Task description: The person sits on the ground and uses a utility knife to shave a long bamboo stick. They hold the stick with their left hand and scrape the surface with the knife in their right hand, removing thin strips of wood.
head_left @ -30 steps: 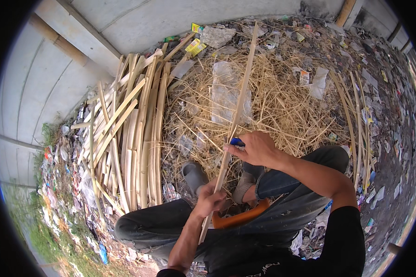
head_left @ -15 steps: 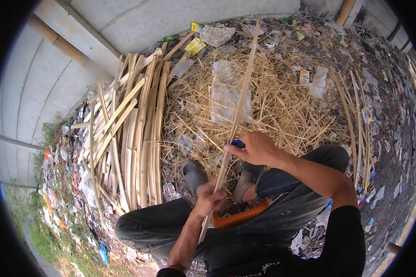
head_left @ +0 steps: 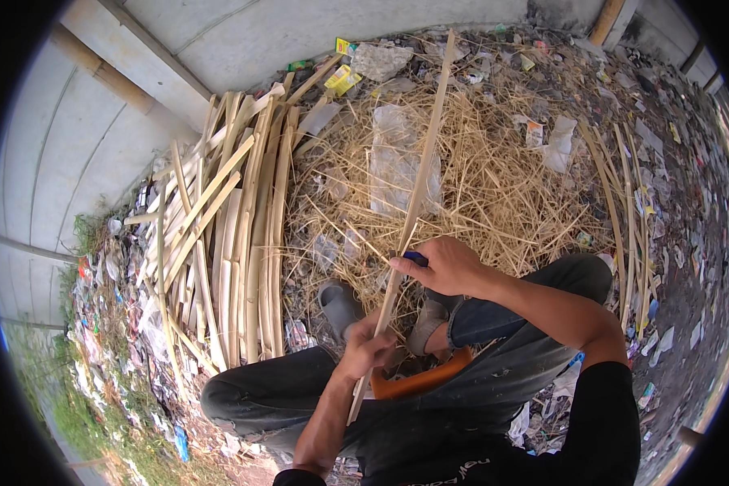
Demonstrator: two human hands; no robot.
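A long, pale bamboo strip [head_left: 424, 170] slants from my lap up toward the far wall. My left hand [head_left: 368, 350] is closed around its lower part, just above the near end. Farther up, my right hand [head_left: 444, 267] grips what looks like a blue-handled knife [head_left: 415, 257], pressed against the strip with the thumb lying across it. The blade is hidden by the fingers and the strip. A thin shaving stands off the strip just above the right hand.
To the left lies a heap of split bamboo strips [head_left: 243, 243]. Straw-like shavings [head_left: 494, 186] and a clear plastic sheet [head_left: 393, 154] cover the ground ahead. Several thin strips [head_left: 620, 211] lie at right. Beneath my hands sits an orange curved object [head_left: 421, 379]. Litter surrounds everything; a grey wall [head_left: 259, 36] stands behind.
My right hand has slid slightly down the bamboo strip, toward my left hand, with the blue-handled knife. My left hand stays in about the same place.
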